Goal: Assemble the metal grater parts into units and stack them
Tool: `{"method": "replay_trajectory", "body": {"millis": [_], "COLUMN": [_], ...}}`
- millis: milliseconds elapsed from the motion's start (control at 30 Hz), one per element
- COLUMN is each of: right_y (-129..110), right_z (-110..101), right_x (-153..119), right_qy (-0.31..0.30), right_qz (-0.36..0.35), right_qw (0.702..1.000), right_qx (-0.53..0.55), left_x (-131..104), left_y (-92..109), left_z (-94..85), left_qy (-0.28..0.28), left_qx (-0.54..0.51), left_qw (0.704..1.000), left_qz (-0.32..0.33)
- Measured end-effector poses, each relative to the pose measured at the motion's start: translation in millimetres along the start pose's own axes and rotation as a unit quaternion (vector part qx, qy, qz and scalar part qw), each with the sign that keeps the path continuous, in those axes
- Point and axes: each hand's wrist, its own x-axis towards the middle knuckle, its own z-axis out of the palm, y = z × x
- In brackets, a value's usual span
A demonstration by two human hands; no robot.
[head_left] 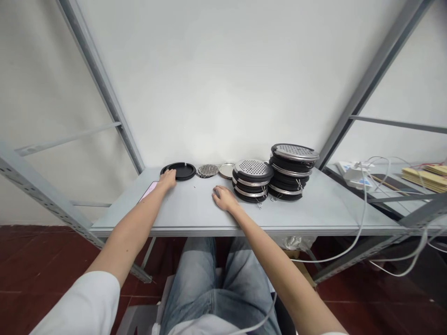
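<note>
At the left back of the grey table (195, 211), my left hand (168, 178) closes its fingers over the near left rim of a black round tray (182, 171). My right hand (224, 197) rests on the tabletop with its fingers loosely bent and a little apart, nothing visible in them. Just right of it stands a short stack of black-rimmed round graters (253, 170) with perforated metal faces. Behind the hands lie loose perforated metal discs (208, 170) and a plain shiny metal disc (226, 170), partly hidden by the stack.
A taller grater stack (294, 153) stands behind the short one, with wire clips hanging at the side. A phone (149, 190) lies beside my left forearm. White cables (363, 218) loop past the table's right end, near yellow strips (424, 179). Metal posts (101, 83) frame the table.
</note>
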Motion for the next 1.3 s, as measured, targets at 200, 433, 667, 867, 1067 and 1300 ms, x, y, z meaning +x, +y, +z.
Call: {"method": "replay_trajectory", "body": {"millis": [200,433,667,867,1067,1300], "right_y": [-3,-5,-7,-8,-8,-10], "right_z": [-2,-4,-5,-6,-6,-9], "right_x": [0,-2,-3,-3,-3,-5], "right_qy": [0.002,-0.001,0.001,-0.002,-0.002,-0.003], "right_qz": [0.002,0.020,0.029,0.032,0.033,0.039], "right_qw": [1.000,1.000,0.999,0.999,0.999,0.998], "right_qx": [-0.008,-0.024,-0.034,-0.034,-0.032,-0.041], "left_x": [8,12,7,-4,-25,-33], "left_y": [0,-2,-9,-5,35,79], "left_z": [-0.1,-8.2,-21.6,-26.9,-30.9,-29.1], "left_qy": [0.016,0.021,0.060,0.137,0.162,0.145], "left_qx": [0.054,0.088,0.091,0.053,0.023,-0.040], "left_qw": [0.998,0.996,0.993,0.979,0.951,0.932], "left_qz": [-0.014,0.001,0.039,0.139,0.263,0.331]}}
